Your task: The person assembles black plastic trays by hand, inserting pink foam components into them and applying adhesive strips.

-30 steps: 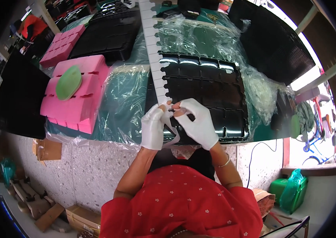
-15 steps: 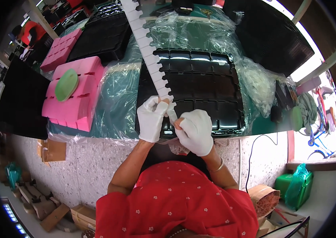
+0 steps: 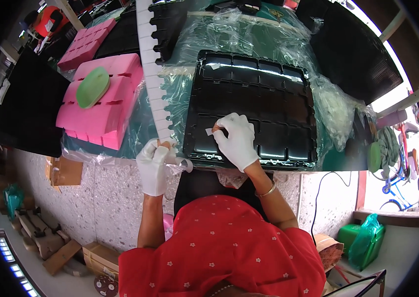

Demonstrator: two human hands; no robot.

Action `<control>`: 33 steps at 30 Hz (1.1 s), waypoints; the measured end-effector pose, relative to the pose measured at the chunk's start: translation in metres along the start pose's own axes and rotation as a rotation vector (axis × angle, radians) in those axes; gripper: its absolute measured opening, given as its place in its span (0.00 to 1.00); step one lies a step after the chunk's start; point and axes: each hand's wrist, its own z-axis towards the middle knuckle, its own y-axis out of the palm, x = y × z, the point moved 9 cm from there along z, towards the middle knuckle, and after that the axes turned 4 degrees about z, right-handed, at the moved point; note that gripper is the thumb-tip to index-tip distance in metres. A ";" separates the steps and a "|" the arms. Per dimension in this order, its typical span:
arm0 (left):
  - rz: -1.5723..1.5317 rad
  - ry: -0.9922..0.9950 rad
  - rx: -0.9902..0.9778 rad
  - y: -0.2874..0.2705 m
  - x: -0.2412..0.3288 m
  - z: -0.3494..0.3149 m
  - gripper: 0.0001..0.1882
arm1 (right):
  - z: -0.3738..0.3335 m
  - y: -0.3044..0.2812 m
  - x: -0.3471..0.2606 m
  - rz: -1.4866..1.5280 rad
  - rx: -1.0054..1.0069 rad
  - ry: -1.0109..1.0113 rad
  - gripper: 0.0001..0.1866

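Observation:
My left hand (image 3: 153, 167), in a white glove with bare fingertips, pinches the near end of a long white strip (image 3: 153, 84) with a notched edge. The strip runs away across the table, and a short curled end (image 3: 185, 165) hangs beside the hand. My right hand (image 3: 238, 142), gloved the same way, is closed over the near left part of a black plastic tray (image 3: 254, 91) with rows of compartments. A small white sticker (image 3: 209, 131) shows at its fingertips. Another white piece (image 3: 214, 66) lies on the tray's far left part.
Pink foam blocks (image 3: 98, 101) with a green oval dish (image 3: 92, 87) on top stand at the left. Crumpled clear plastic (image 3: 338, 111) lies right of the tray. Black crates (image 3: 350, 54) stand at the far right. A person in orange (image 3: 51, 21) is at the far left.
My left hand has moved left with the strip, apart from the right hand. My right hand has moved slightly over the tray, and a small white sticker now shows at its fingertips.

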 end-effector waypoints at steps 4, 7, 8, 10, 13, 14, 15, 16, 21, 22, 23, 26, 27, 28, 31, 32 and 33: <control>-0.030 -0.089 -0.051 0.009 -0.006 -0.001 0.07 | 0.005 0.006 -0.003 -0.139 -0.053 0.022 0.04; -0.100 -0.167 -0.085 0.023 -0.013 0.000 0.08 | 0.010 0.011 -0.007 -0.296 -0.114 0.020 0.07; -0.147 -0.213 -0.107 0.029 -0.017 -0.001 0.08 | 0.012 0.009 -0.008 -0.296 -0.092 0.010 0.09; -0.197 -0.235 -0.153 0.038 -0.023 0.002 0.09 | 0.014 -0.002 -0.009 -0.271 -0.009 -0.038 0.13; -0.200 -0.193 -0.184 0.048 -0.025 0.005 0.09 | 0.007 -0.021 -0.017 -0.205 0.143 -0.158 0.11; -0.203 -0.167 -0.150 0.048 -0.024 0.007 0.09 | 0.002 -0.019 -0.022 -0.206 0.062 -0.188 0.10; -0.204 -0.143 -0.123 0.048 -0.023 0.008 0.09 | -0.003 -0.021 -0.026 -0.206 0.063 -0.186 0.10; -0.202 -0.144 -0.124 0.049 -0.023 0.008 0.09 | -0.009 -0.018 -0.037 -0.198 0.038 -0.271 0.10; -0.197 -0.195 -0.148 0.050 -0.024 0.006 0.08 | -0.029 0.004 -0.053 -0.286 -0.145 -0.351 0.15; -0.194 -0.194 -0.146 0.050 -0.025 0.005 0.08 | -0.030 0.006 -0.050 -0.255 -0.184 -0.338 0.16; -0.199 -0.194 -0.141 0.049 -0.026 0.003 0.09 | -0.031 0.004 -0.046 -0.251 -0.184 -0.339 0.16; -0.194 -0.193 -0.150 0.054 -0.023 0.006 0.09 | -0.027 -0.013 -0.031 -0.009 -0.045 -0.310 0.11; -0.178 -0.202 -0.155 0.053 -0.024 0.005 0.09 | -0.027 -0.013 -0.028 -0.004 -0.047 -0.309 0.11; -0.174 -0.204 -0.151 0.053 -0.024 0.005 0.09 | -0.024 -0.024 -0.014 0.079 0.050 -0.208 0.10; -0.184 -0.222 -0.156 0.056 -0.024 0.008 0.10 | -0.014 -0.034 -0.003 0.085 0.177 -0.122 0.07; -0.206 -0.219 -0.169 0.057 -0.026 0.009 0.09 | -0.010 -0.026 -0.010 -0.012 0.129 -0.157 0.07; -0.231 -0.215 -0.177 0.058 -0.026 0.009 0.09 | -0.006 -0.018 -0.018 -0.108 0.078 -0.195 0.07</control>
